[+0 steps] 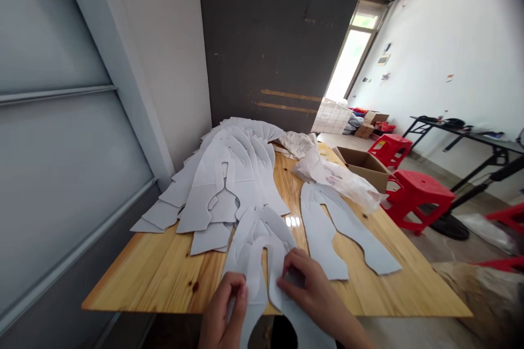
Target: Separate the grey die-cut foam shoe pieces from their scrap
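In front of me lies a white cut-out sheet with a narrow middle slot and two legs, its lower end hanging past the table's near edge. My left hand is closed on its left leg, fingers curled and thumb pressed in. My right hand pinches the right leg beside the slot. Whether the sheet is paper or stiff fabric, I cannot tell. Beyond it, a fanned pile of similar cut-outs covers the table's left part. Another single cut-out lies flat to the right of my hands.
The wooden table meets a dark panel at the back. A crumpled plastic bag and cloth lie at its far right. Past that edge stand a cardboard box and red stools. A grey partition rises on the left.
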The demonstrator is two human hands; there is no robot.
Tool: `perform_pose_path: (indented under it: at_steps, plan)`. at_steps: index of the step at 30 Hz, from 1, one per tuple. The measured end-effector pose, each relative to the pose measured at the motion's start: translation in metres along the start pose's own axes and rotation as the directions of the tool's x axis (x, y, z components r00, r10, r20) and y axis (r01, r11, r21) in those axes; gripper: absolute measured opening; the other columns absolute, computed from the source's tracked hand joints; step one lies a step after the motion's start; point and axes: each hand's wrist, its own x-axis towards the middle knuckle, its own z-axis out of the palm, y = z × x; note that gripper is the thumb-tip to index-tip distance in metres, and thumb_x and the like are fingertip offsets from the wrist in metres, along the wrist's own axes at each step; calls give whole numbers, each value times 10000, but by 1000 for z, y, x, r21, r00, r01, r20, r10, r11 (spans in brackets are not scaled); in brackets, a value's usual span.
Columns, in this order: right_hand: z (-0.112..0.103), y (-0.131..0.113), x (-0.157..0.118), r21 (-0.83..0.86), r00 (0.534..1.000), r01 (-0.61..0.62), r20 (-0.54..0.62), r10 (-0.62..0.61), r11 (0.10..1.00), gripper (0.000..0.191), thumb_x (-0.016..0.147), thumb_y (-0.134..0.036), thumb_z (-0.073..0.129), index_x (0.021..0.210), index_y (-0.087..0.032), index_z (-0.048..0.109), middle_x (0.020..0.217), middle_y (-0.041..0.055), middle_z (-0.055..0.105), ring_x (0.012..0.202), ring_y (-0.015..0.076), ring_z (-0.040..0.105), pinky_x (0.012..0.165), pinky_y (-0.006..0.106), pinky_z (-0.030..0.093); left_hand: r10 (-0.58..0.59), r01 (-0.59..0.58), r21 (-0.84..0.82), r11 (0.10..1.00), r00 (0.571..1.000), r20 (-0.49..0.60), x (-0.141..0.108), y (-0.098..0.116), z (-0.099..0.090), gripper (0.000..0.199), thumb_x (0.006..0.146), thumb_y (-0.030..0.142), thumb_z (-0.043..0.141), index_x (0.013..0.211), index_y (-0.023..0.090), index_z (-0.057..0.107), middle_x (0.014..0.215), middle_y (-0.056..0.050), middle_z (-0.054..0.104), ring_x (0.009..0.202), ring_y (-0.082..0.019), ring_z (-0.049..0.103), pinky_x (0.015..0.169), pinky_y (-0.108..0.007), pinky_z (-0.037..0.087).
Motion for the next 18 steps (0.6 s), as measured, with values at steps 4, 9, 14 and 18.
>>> perform_pose_path:
  at_steps: [4, 9, 14, 18]
  plan:
    - [6, -1, -4, -13, 998, -27, -57, 26, 1000, 101, 881, -165, 674, 828, -217, 605, 874, 12, 629, 845, 214, 585, 761, 311, 432, -4, 5, 44, 999, 1000, -19, 0, -2, 2, 354, 941, 622, 590, 906, 276, 656, 784, -12, 653, 800, -254, 645, 813, -348, 578]
    - [3, 1, -9, 36, 999, 29, -18, -28, 999, 96, 908, -228, 703, 854, -226, 624, 882, 12, 634, 873, 225, 593, 789, 318, 461, 16, -13, 102, 995, 1000, -23, 0, -10, 4, 317, 933, 583, 609, 1010, 279, 645, 922, -56, 750, 916, -301, 714, 883, -437, 598]
    - [-2, 2, -13, 30, 998, 65, 16, -65, 997, 134, 872, -203, 746, 924, -238, 627, 983, 15, 659, 1004, 246, 591, 911, 346, 474, 188, -190, 247, 950, 982, 33, 4, -28, 10, 452, 882, 387, 700, 1287, 287, 526, 1141, -99, 789, 887, -277, 728, 834, -452, 604]
    - [-3, 6, -17, 30, 996, 82, 41, -83, 996, 126, 899, -206, 701, 992, -239, 622, 987, 10, 653, 923, 218, 594, 842, 314, 477, 249, -300, 387, 872, 952, 178, 7, -36, 15, 543, 937, 293, 637, 1424, 308, 399, 1158, -65, 808, 957, -265, 753, 887, -463, 606]
